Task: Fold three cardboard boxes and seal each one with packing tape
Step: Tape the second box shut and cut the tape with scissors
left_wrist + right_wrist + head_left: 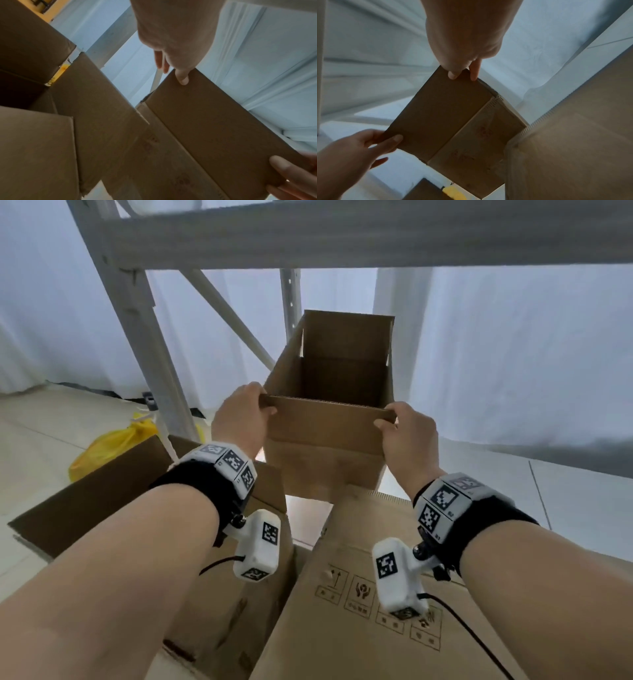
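Left grip: the left hand (239,419) pinches the left end of the near flap (329,419) of the box (329,392), thumb on the outer face, fingers curled over the flap's top edge; the left wrist view shows the thumb (182,77) flat on the cardboard.
Right grip: the right hand (409,433) pinches the right end of the same flap, fingers curled over the edge, thumb on the outer face; the right wrist view shows the thumb (453,73) and a fingertip at the flap's corner.
Box: open, between the two grips and held up ahead of them, its mouth facing up and towards the person. The near flap stands upright, in line with the near wall. The far flap (346,335) and the side flaps also stand up. Faint red print shows on the near wall below the flap in both wrist views.
Below the grips: a flat carton (342,594) with printed handling symbols lies under the right wrist; another open carton (85,505) lies under the left wrist. The box's lower edge sits just above them; whether it touches cannot be told.
Left of the left grip: a yellow bag (109,446) on the floor (30,433).
Beyond the grips: a grey metal rack (137,313) and white curtains (513,354).
Wrists: each carries a black strap with white marker blocks and a small white camera.
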Demonstrator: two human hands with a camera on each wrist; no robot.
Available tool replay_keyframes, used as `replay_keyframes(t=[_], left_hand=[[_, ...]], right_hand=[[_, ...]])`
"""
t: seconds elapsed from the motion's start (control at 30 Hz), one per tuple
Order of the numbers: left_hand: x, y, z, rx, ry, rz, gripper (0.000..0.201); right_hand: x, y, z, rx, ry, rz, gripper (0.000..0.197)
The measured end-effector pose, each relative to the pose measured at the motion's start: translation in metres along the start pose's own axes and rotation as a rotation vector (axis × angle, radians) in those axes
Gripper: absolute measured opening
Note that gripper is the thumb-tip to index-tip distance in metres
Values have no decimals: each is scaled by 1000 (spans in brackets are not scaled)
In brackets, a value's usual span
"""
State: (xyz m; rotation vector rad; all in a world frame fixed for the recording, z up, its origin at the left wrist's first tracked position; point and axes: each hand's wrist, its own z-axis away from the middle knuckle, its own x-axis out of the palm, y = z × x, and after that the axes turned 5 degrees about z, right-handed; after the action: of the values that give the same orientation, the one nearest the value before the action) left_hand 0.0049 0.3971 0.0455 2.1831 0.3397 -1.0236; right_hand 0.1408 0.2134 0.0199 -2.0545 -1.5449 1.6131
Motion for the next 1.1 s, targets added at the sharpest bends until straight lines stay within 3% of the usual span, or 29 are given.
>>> replay_keyframes(t=[0.13,0.23,0.37,0.43,0.53,0.63,0.73,0.83,1.1], left_hand=[[9,-18,1,-101,-120,7,30],[15,-16,11,-17,-286,29,46],[17,-10,19,115,-301,63,50],[17,-10,18,85,-351,29,53],[12,-15,14,-45,-424,-49,62],[6,-16,18,-81,-445,-78,69],[1,-5,31,-11,-372,-54,69],[-3,23,49,89,-307,-11,61],[-10,156,141,243,-480,115,48]], right_hand=[[39,-11,7,-10,-131,38,23],[44,-19,-1,16,-133,30,24],[52,-33,-2,-17,-127,38,24],[62,-40,2,-32,-138,-26,25],[69,-53,6,-15,-344,-197,24],[62,-57,14,-62,-505,-162,28],[35,-46,28,-71,-462,-98,40],[-10,-21,46,-27,-424,-19,38],[-172,24,138,206,-478,164,33]])
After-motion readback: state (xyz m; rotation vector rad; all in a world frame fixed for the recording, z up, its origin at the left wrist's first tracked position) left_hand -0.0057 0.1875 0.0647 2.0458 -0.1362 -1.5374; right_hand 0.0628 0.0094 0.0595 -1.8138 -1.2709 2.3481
